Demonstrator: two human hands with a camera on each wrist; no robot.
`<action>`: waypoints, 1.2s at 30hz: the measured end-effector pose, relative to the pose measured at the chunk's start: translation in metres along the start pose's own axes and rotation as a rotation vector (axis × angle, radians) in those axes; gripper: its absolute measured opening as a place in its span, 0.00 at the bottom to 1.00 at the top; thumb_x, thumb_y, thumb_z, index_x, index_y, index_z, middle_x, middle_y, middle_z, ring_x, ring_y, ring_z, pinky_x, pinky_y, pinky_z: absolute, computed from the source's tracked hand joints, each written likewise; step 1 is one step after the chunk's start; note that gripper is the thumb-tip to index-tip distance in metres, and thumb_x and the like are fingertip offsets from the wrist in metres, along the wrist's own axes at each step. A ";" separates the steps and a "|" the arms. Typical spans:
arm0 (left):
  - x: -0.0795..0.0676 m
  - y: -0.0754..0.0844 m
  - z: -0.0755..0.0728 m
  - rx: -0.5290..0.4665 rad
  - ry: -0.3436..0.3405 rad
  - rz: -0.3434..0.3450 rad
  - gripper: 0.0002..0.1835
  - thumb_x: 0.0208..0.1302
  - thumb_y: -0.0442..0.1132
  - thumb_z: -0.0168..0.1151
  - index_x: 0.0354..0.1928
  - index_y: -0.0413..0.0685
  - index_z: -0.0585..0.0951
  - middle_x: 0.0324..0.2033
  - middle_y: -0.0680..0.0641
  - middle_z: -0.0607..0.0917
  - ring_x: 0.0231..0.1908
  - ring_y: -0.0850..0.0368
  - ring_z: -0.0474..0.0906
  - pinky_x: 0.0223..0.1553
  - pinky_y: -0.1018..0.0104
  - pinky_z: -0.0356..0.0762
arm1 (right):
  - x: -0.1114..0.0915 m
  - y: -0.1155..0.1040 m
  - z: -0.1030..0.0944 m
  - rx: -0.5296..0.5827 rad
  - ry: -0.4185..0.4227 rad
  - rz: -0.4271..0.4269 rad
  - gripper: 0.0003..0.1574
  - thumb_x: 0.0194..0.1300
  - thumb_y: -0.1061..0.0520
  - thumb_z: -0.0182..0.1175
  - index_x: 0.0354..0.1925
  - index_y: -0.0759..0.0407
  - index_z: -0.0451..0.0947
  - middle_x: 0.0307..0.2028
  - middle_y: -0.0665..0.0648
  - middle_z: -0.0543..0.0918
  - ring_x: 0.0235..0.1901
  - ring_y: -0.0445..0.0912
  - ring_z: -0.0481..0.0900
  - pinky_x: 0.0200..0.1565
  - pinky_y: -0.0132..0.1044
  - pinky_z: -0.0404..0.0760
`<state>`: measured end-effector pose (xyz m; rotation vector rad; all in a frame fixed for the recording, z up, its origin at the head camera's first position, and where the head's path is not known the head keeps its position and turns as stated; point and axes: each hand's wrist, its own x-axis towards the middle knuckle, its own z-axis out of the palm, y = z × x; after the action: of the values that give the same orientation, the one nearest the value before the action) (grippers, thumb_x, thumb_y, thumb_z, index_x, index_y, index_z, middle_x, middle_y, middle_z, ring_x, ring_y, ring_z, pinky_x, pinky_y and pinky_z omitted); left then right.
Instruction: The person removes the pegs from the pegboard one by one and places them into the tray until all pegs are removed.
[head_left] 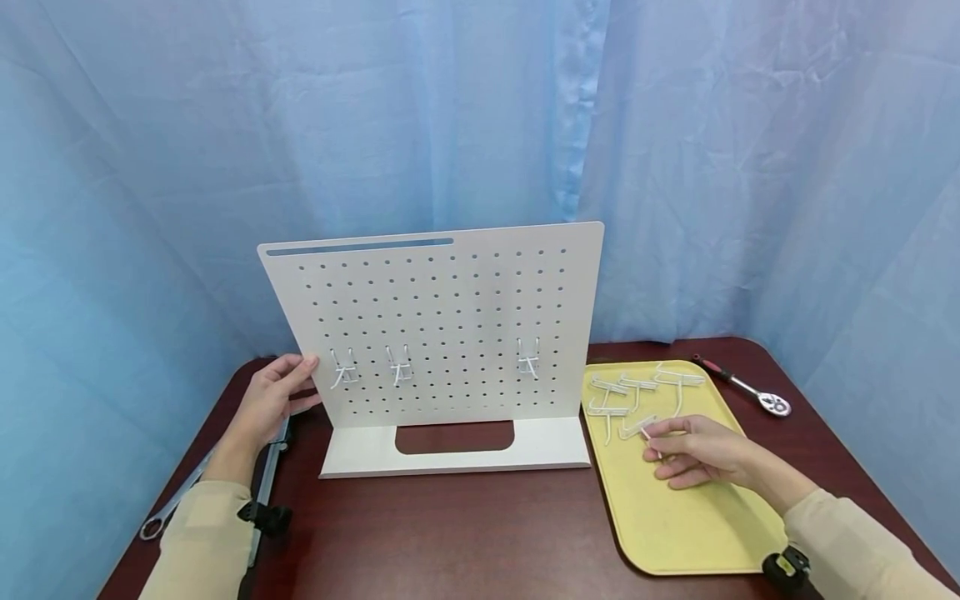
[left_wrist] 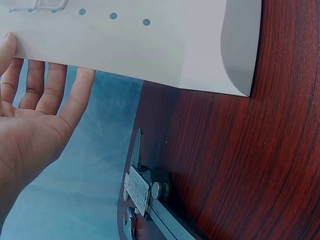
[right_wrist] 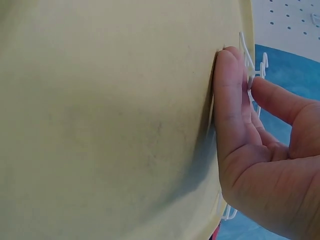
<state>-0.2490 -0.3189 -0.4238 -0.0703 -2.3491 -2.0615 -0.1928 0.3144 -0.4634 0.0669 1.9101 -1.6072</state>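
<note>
A white pegboard (head_left: 465, 333) stands on its flat base, with three white wire hooks (head_left: 401, 367) fixed in its lower rows. My left hand (head_left: 272, 396) grips the board's left edge, thumb in front and fingers behind, as the left wrist view shows. Over the yellow tray (head_left: 675, 533) my right hand (head_left: 697, 454) pinches a white pegboard hook (head_left: 637, 427) between thumb and fingers. Part of that hook is hidden by the fingers. Several more white hooks (head_left: 611, 411) lie at the tray's far end, just beyond this hand.
Right of the tray lies a ratchet wrench (head_left: 750, 387) with a red and black handle. A digital caliper (left_wrist: 142, 192) and a metal wrench (head_left: 168, 508) lie left of the board, near the left forearm. Blue curtains (head_left: 480, 108) surround the dark red table (head_left: 420, 533).
</note>
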 end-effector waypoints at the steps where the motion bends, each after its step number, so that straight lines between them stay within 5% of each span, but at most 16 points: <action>1: 0.000 0.000 0.000 -0.001 -0.001 -0.001 0.15 0.72 0.53 0.63 0.47 0.49 0.81 0.43 0.55 0.84 0.43 0.61 0.85 0.44 0.62 0.86 | 0.000 0.000 0.000 -0.021 0.007 -0.002 0.36 0.75 0.52 0.60 0.69 0.72 0.61 0.44 0.57 0.87 0.35 0.50 0.89 0.38 0.47 0.88; 18: 0.000 0.000 0.000 -0.025 0.001 -0.001 0.15 0.72 0.52 0.63 0.47 0.47 0.82 0.43 0.55 0.85 0.43 0.59 0.85 0.43 0.63 0.86 | -0.012 -0.014 0.001 -0.291 0.072 -0.047 0.25 0.75 0.50 0.61 0.59 0.69 0.75 0.38 0.58 0.85 0.32 0.54 0.88 0.32 0.48 0.88; 28: 0.000 0.000 0.000 -0.013 0.000 0.001 0.16 0.72 0.52 0.63 0.48 0.47 0.81 0.44 0.55 0.84 0.43 0.61 0.85 0.44 0.62 0.85 | -0.017 -0.041 0.001 -0.164 -0.030 -0.137 0.30 0.78 0.50 0.57 0.64 0.72 0.71 0.47 0.63 0.83 0.39 0.52 0.87 0.40 0.49 0.88; 36: -0.001 0.000 -0.001 -0.001 0.000 -0.001 0.16 0.72 0.53 0.63 0.49 0.48 0.81 0.44 0.55 0.84 0.43 0.61 0.84 0.44 0.61 0.85 | -0.003 -0.068 0.028 0.003 -0.091 -0.253 0.31 0.79 0.53 0.54 0.69 0.73 0.65 0.57 0.65 0.79 0.50 0.54 0.85 0.51 0.52 0.84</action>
<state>-0.2483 -0.3197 -0.4233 -0.0690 -2.3484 -2.0631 -0.2069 0.2728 -0.4042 -0.2522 1.9053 -1.7439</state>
